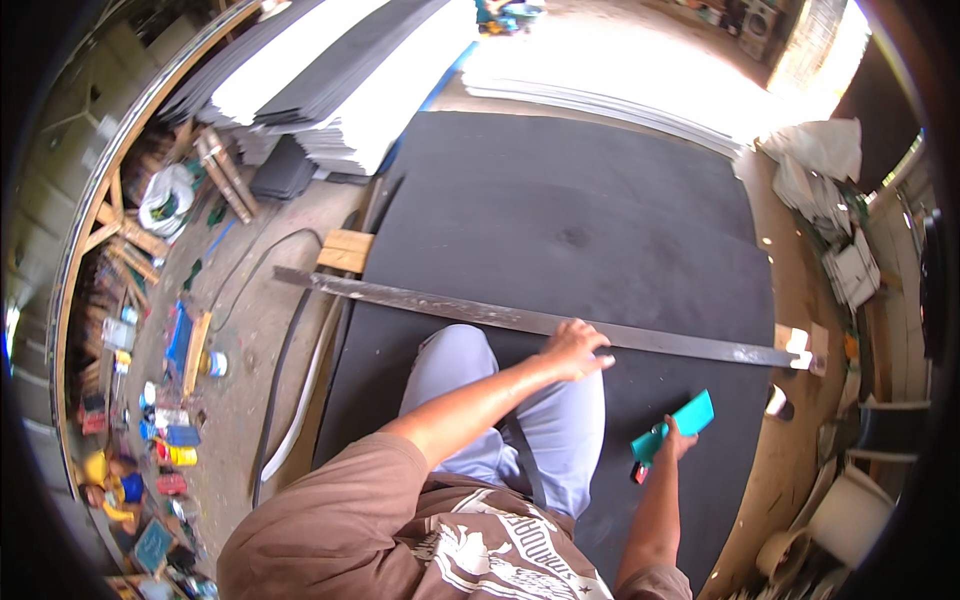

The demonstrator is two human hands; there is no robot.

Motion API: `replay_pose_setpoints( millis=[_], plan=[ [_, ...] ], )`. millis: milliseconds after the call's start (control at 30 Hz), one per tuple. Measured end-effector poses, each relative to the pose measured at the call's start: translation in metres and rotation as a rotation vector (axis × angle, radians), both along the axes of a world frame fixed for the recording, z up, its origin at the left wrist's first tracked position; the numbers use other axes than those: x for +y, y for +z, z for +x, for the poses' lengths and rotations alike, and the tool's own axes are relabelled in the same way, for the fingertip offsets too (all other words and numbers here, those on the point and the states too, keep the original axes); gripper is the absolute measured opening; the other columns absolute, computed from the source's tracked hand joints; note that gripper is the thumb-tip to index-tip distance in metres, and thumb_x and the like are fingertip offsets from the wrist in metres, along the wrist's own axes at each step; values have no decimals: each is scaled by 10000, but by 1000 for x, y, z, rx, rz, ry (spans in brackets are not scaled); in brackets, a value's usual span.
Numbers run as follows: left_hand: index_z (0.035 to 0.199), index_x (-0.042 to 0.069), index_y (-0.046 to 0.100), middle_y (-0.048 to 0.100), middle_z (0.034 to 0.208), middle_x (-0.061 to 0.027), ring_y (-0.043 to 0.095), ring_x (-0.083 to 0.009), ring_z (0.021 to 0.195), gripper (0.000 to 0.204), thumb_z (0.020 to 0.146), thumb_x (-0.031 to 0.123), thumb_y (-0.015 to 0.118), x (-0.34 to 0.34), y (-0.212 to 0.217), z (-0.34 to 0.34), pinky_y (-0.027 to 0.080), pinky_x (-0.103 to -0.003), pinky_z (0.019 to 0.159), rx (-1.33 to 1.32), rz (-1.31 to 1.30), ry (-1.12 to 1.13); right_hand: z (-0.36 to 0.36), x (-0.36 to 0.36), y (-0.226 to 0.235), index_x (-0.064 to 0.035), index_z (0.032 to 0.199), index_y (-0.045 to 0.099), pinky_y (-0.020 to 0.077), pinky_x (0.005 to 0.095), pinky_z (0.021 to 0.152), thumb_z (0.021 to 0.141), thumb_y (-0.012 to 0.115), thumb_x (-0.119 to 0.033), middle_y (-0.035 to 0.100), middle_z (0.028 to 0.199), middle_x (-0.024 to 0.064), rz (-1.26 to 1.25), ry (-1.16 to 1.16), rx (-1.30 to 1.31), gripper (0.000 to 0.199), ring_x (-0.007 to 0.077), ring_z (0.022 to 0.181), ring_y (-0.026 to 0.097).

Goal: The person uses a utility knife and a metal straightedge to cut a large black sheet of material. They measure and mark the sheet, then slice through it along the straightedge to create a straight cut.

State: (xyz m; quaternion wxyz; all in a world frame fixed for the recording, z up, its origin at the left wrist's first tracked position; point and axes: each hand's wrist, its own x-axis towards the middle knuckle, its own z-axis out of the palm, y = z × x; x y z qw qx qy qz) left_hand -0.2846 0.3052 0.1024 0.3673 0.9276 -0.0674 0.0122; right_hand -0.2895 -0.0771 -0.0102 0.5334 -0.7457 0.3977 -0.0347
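Note:
A long dark metal straightedge [440, 306] lies across a large black sheet [560, 190], running from left to right in front of my knees. My left hand [576, 350] is at the near edge of the straightedge, fingers loosely bent and apart, holding nothing. Whether it presses on the metal I cannot tell. My right hand [682, 440] is closed on a flat teal piece [690, 412] over the sheet, to the right of my leg. A small red and black object [640, 472] shows just below the teal piece; its kind is unclear.
A wooden block [346, 250] sits at the sheet's left edge, under the straightedge's left part. Stacks of white and dark sheets [340, 100] stand at the far left. White sheets [600, 95] lie beyond the black one. Tools and containers [170, 435] litter the left floor.

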Motion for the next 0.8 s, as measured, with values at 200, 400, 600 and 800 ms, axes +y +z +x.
replay_pose_setpoints(
  millis=[200,400,600,800],
  plan=[
    [1158,77,761,759,1142,-182,695,-382,1114,467,911,472,786,194,-63,-53,532,-495,995,-63,24,693,6,-21,-15,-141,1653,240,505,530,1085,685,915,-324,559,1425,251,-499,176,389,1195,438,1322,566],
    [1352,4,590,654,1314,-232,633,-362,1227,710,893,490,829,300,-178,-176,513,-467,1026,156,-385,1504,37,69,6,-174,1623,355,399,503,1179,694,954,-298,446,1577,218,-951,858,38,1113,388,1461,446],
    [1267,147,633,662,1288,-91,524,-359,1313,504,942,521,724,332,-141,-160,382,-540,1119,220,273,1511,96,174,19,-173,1633,349,306,505,1243,674,969,-261,385,1665,157,-1048,1314,-162,1146,364,1551,342],
    [1539,75,533,447,1645,-129,138,-344,1633,875,998,755,421,441,-123,-164,24,-612,1299,694,576,1278,113,225,4,-161,1595,409,270,532,1262,668,971,-271,428,1642,160,-1046,1396,-106,1090,345,1544,368]
  ],
)
